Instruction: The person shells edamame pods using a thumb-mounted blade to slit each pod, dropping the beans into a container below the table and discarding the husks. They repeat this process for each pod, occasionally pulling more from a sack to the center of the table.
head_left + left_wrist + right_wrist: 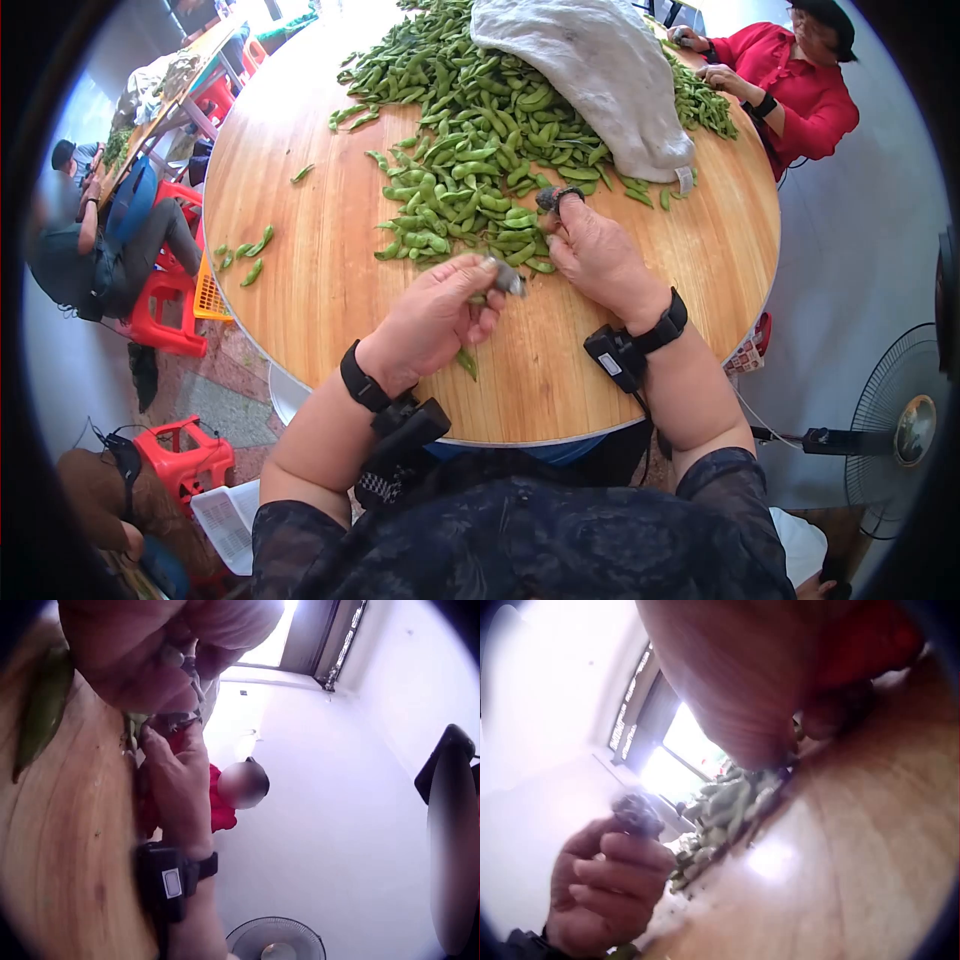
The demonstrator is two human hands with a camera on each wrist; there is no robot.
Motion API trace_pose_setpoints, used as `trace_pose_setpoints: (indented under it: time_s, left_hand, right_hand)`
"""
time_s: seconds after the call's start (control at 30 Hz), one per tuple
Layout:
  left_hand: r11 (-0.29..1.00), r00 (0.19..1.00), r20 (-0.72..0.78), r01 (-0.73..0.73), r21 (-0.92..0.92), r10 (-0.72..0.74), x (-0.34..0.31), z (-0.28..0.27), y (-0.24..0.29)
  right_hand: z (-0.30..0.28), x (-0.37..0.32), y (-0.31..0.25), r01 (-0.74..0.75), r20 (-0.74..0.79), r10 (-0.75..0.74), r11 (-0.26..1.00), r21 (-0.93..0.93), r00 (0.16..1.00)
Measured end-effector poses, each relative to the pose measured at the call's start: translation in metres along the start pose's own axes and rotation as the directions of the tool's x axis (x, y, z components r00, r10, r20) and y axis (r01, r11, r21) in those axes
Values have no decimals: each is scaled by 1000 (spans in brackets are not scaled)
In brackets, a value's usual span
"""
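Note:
Green pods lie heaped on the round wooden table. Just in front of the heap, my left hand is raised with bent fingers, a bit of green pod between them and a grey wrap on one digit. My right hand, with a dark wrap on its raised digit, is at the heap's near right edge. A small greenish piece shows between the right fingers in the right wrist view; most of it is hidden. A single pod lies below my left hand, also visible in the left wrist view.
A white cloth covers part of the heap. A few loose pods lie at the left. Across the table at the right sits a person in red. A fan stands at the right, red stools at the left.

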State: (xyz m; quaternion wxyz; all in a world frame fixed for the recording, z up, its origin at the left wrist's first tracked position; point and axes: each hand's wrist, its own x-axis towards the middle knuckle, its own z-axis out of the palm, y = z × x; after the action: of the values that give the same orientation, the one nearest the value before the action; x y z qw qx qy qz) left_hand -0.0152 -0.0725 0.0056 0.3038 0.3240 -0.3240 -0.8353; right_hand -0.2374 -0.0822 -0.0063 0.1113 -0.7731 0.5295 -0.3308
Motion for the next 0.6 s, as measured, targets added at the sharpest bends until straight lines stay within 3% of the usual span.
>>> trace_pose_setpoints:
  time_s: [0.03, 0.1, 0.13, 0.17, 0.2, 0.27, 0.3, 0.33, 0.37, 0.47, 0.53, 0.57, 0.6]
  left_hand:
    - [998, 996, 70, 60, 10, -61, 0, 0, -1]
    - [997, 995, 63, 82, 13, -82, -2, 10, 3]
    - [985, 985, 37, 170, -7, -170, -4, 14, 7]
    - [966, 966, 9, 258, -33, -257, -4, 15, 10]
    - [966, 967, 1, 255, -41, -255, -4, 12, 10]
    - [941, 941, 105, 331, -66, -323, -2, 7, 11]
    - [941, 941, 100, 331, -68, -324, -1, 2, 8]
    - [959, 942, 191, 284, -10, -277, 1, -4, 3]
    - [972, 930, 284, 230, 44, -233, 2, -8, -1]
    - [985, 964, 206, 172, -8, -166, -1, 4, -2]
    - [993, 983, 144, 115, -20, -111, -1, 8, -6]
    - [997, 991, 120, 46, 59, -53, -2, 11, -7]
    - [990, 995, 100, -18, 140, 4, -2, 12, -7]
  right_hand:
    - [-2, 0, -3, 0, -3, 0, 1000, 1, 1000]
    - [-10, -2, -17, -51, 16, 50, 999, 8, 999]
    - [-13, -3, -24, -47, 20, 47, 999, 10, 999]
    - [-14, -6, -32, -2, -12, 3, 999, 47, 1000]
    - [-15, -9, -38, 43, -45, -40, 995, 85, 998]
    - [-16, -14, -45, 124, 19, -126, 990, 67, 992]
    - [-16, -15, -46, 200, 76, -203, 979, 44, 976]
    - [-13, -17, -42, 289, 73, -288, 957, 1, 955]
    - [-14, -17, -43, 287, 73, -286, 958, 4, 955]
    - [-16, -18, -47, 178, 3, -179, 979, 102, 984]
    - [-17, -17, -44, -49, -71, 83, 923, 382, 994]
    - [-20, -16, -46, -49, -69, 81, 922, 383, 994]
    - [-26, -14, -50, -279, 169, 222, 782, 558, 960]
